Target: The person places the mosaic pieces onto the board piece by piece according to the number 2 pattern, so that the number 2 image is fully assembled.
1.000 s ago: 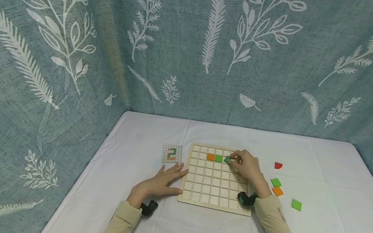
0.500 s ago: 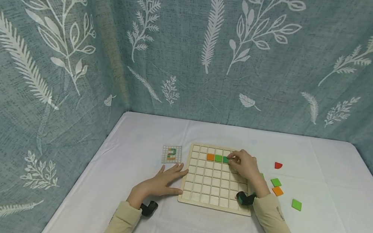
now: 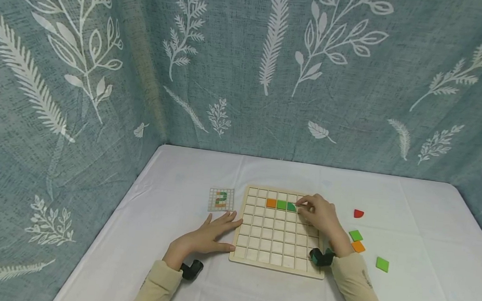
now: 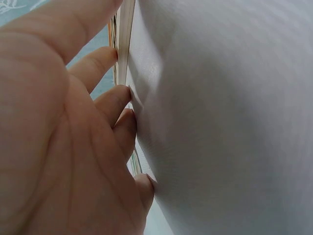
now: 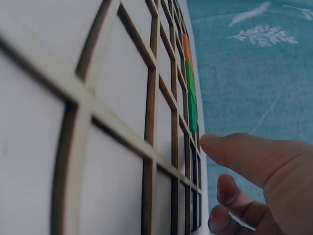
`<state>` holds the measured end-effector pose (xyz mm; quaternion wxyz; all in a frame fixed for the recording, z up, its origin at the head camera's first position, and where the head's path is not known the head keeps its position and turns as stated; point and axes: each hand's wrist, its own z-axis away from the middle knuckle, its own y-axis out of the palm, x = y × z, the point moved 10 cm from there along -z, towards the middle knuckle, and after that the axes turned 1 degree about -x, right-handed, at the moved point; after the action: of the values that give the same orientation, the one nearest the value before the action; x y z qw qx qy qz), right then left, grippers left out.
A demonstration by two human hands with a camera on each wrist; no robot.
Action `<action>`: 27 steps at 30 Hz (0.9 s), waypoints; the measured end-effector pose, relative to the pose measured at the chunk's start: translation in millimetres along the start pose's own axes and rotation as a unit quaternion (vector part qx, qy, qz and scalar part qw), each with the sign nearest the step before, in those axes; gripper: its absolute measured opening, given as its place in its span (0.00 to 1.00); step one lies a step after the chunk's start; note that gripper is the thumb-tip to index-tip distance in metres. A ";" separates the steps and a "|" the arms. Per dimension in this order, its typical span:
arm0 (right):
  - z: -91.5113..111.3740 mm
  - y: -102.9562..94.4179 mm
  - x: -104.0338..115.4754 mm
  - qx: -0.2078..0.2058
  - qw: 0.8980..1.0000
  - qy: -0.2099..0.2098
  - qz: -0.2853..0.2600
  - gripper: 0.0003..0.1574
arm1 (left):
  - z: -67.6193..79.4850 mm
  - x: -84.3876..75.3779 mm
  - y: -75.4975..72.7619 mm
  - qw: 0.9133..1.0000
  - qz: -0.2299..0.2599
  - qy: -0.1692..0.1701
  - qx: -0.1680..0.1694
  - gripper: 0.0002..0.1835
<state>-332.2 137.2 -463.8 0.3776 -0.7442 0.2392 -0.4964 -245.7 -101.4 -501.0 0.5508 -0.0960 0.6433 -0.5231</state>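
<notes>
A square wooden grid board (image 3: 265,244) lies on the white table. In its second row from the far edge sit an orange square tile (image 3: 271,203), a light green square tile (image 3: 281,205) and a dark green tile (image 3: 291,206) with a curved edge, side by side. My right hand (image 3: 319,216) is over the board, thumb and fingertips just right of the dark green tile. A small gap shows between thumb (image 5: 215,146) and tile in the right wrist view. My left hand (image 3: 211,234) lies with fingers spread, fingertips and thumb touching the board's left edge.
A small gridded card (image 3: 220,200) printed with a coloured figure lies left of the board. To its right are a red quarter-round tile (image 3: 358,213), green tiles (image 3: 356,235) (image 3: 382,264) and an orange tile (image 3: 358,246). A patterned curtain (image 3: 240,63) hangs behind the table.
My right hand set the dark green tile into the cell beside the light green one, let it go and drew slightly right. The left hand stayed at the board's edge.
</notes>
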 end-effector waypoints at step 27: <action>17.8 -7.8 -14.9 0.029 0.999 -0.010 0.008 0.10 | -1.7 -0.3 1.2 1.000 0.004 0.011 0.002 0.38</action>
<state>-321.8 158.5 -469.8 0.4056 -0.7357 0.2269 -0.4928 -246.4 -99.7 -502.0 0.5456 -0.0865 0.6488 -0.5234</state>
